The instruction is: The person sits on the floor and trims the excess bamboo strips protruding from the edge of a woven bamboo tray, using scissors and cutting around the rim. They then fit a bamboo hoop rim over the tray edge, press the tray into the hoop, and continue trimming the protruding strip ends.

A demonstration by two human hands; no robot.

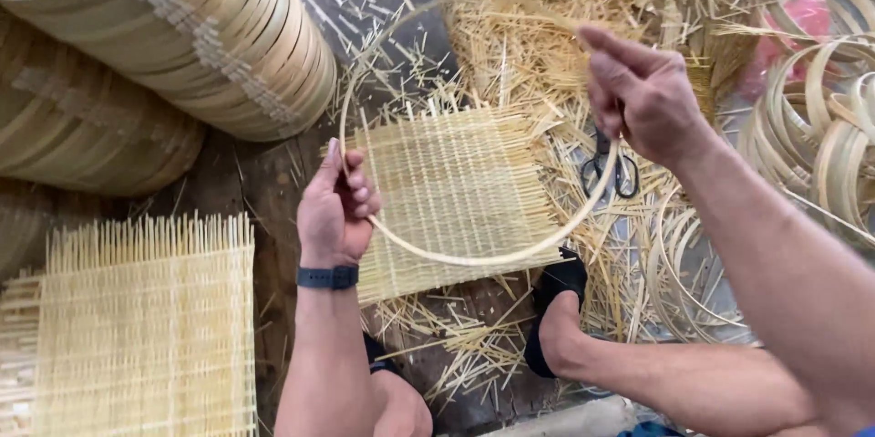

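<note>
My left hand (335,209) and my right hand (643,95) hold a thin bamboo hoop (474,257) between them, above the floor. The left grips its left side and the right grips its right side, with the forefinger stretched out. Under the hoop lies a square woven bamboo mat (456,191) with loose strip ends sticking out. A dark band sits on my left wrist.
Stacks of round bamboo frames (228,36) lie at the upper left. A pile of woven mats (146,328) sits at the lower left. Bamboo rings (820,136) are heaped on the right. Black scissors (606,168) rest among scattered bamboo offcuts. My foot in a dark sandal (556,309) is below the mat.
</note>
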